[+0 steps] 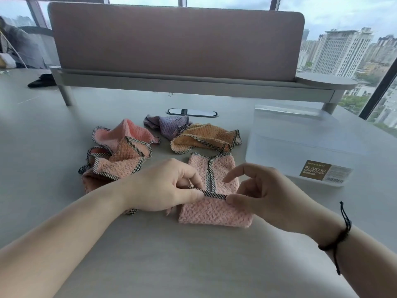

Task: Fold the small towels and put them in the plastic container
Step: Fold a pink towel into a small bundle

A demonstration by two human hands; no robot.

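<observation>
Pinching the checked hem of the pink towel (214, 208) at lower centre, the left hand (169, 186) and right hand (262, 194) likely square its fold before the plastic container (300, 147) at right.

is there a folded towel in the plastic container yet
No, the plastic container looks empty; both hands are on the pink towel on the table.

Folded towel (214, 211): pale pink, waffle texture, black/white checked trim. Crumpled towels (120, 151): salmon pink, same checked trim. Another towel (204, 136): orange-tan w/ checked trim. Far towel (169, 124): lilac-purple. Plastic container (300, 143): translucent white; label (315, 171) brown w/ white lettering. Table (193, 265): light grey. Desk divider (171, 39): dusty mauve. Wrist cord (341, 233): black.
</observation>
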